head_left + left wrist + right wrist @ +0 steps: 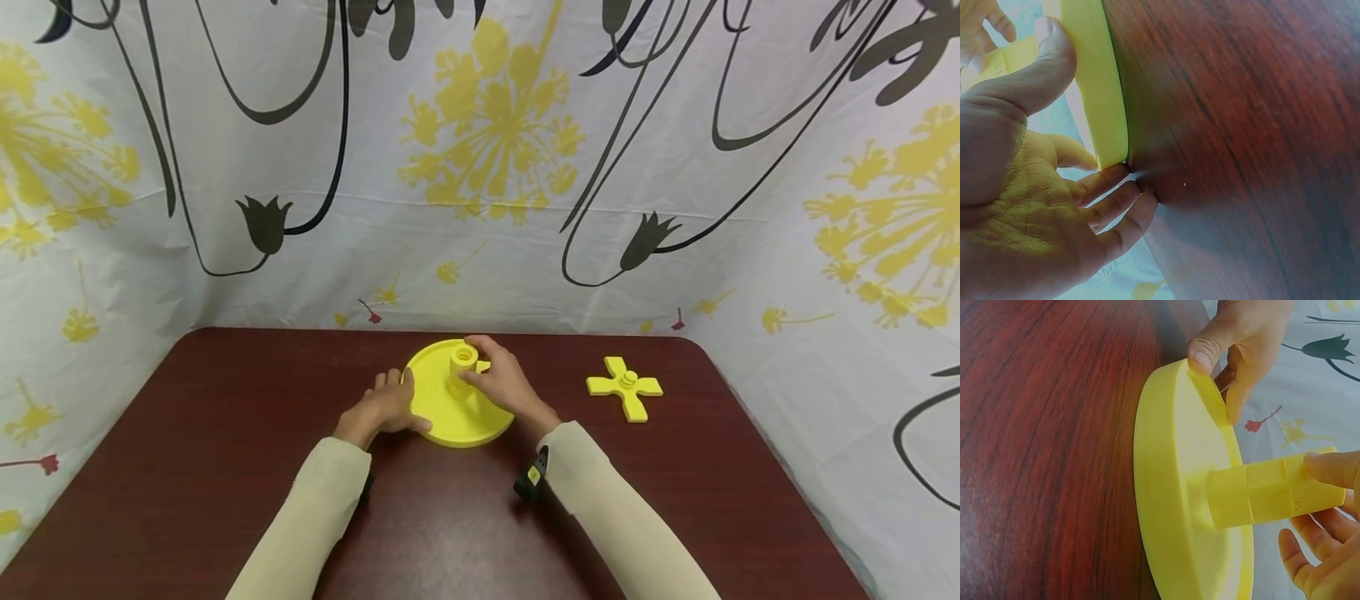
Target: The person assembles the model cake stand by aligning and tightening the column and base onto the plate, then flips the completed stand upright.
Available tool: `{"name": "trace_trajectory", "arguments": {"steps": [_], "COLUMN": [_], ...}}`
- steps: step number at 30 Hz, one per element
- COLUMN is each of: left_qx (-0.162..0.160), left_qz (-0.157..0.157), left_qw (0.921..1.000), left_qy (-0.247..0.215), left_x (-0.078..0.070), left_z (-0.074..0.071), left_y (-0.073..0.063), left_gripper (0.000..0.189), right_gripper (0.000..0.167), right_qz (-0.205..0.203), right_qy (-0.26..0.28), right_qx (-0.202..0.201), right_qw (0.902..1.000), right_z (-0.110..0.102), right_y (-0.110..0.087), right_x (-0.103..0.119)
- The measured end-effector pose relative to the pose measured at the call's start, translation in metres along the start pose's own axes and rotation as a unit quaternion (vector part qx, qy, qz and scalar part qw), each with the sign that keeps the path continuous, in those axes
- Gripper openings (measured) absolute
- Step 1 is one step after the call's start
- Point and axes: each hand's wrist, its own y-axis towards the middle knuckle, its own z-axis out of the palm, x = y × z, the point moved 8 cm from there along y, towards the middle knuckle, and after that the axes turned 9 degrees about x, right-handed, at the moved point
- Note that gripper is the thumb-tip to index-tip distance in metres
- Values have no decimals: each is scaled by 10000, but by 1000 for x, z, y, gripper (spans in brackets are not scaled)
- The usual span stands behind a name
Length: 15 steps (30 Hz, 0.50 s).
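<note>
A round yellow tray-like base with a low rim lies on the table. From its middle rises a stacked yellow tube, hollow at the top and marked with small raised figures. My left hand grips the base at its left edge, thumb on the rim and fingers spread along the outside. With thumb and fingers, my right hand holds the upper part of the tube. Behind the tube, a small yellow tab shows next to the right hand, most of it hidden.
To the right on the dark red-brown table lies a yellow four-armed cross piece with a round knob at its centre. A white cloth with flower prints hangs behind the table and along both sides.
</note>
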Motion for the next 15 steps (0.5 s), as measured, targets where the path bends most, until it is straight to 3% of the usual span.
{"name": "trace_trajectory", "arguments": {"steps": [15], "left_qx": [-62], "left_qz": [14], "left_qw": [10000], "left_qy": [-9], "left_x": [0], "left_z": [1], "left_y": [1], "left_gripper": [103], "right_gripper": [51], "right_qz": [522], "right_qy": [-41], "right_qx": [-348], "right_qw": [9980], "right_z": [1], "right_y": [1], "right_x": [-6]}}
